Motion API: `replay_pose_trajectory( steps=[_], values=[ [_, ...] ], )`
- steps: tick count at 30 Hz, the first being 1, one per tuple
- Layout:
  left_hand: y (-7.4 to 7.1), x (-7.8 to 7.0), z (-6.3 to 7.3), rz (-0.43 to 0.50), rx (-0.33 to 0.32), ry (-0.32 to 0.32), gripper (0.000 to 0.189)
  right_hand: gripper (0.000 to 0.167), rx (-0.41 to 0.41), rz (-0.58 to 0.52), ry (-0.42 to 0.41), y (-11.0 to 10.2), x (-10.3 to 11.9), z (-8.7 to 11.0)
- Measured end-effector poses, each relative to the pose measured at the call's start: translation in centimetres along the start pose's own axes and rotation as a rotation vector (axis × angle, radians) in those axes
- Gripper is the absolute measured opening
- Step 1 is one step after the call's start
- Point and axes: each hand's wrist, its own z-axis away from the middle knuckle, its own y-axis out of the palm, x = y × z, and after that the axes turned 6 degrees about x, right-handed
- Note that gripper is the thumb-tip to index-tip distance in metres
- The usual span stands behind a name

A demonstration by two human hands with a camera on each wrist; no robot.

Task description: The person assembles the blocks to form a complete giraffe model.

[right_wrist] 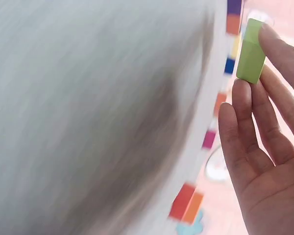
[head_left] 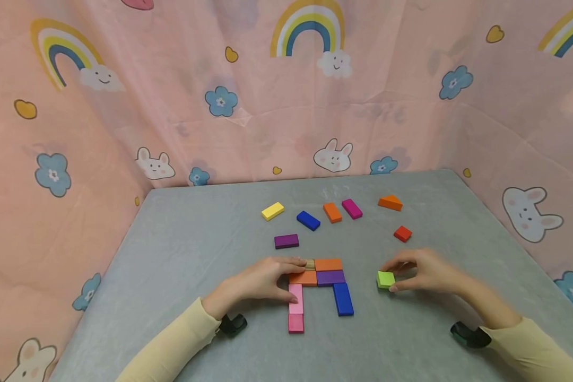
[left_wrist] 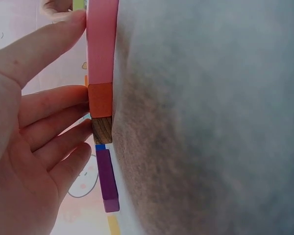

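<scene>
In the head view my left hand (head_left: 266, 278) rests on flat blocks laid edge to edge. Its thumb touches a light pink block (head_left: 295, 305), and its fairly straight fingers lie over an orange block (head_left: 303, 279) and a wood-coloured block (head_left: 310, 265). Beside these are another orange block (head_left: 328, 264), a purple block (head_left: 331, 277), a blue block (head_left: 343, 299) and a darker pink block (head_left: 296, 323). To the right, my right hand (head_left: 422, 273) pinches a light green block (head_left: 385, 279) between thumb and fingertips. The right wrist view shows the green block (right_wrist: 252, 51) held apart from the others.
Farther back lie loose blocks: dark purple (head_left: 286, 241), yellow (head_left: 272, 211), blue (head_left: 308, 220), orange (head_left: 332, 212), magenta (head_left: 352, 208), an orange triangle (head_left: 390, 202) and red (head_left: 403, 233). A pink patterned curtain (head_left: 277, 122) borders the grey table (head_left: 181, 228) at back and sides.
</scene>
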Motion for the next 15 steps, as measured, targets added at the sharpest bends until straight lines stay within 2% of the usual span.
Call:
replay_pose_trajectory(
  steps=[8, 15],
  values=[
    [0.0, -0.1, -0.1, 0.001, -0.005, 0.01, 0.067, 0.033, 0.044, -0.003, -0.112, 1.4, 2.3, -2.0],
    [0.1, 0.1, -0.1, 0.004, -0.01, 0.007, 0.066, 0.033, 0.1, -0.04, -0.157, 2.7, 3.8, -3.4]
  ],
)
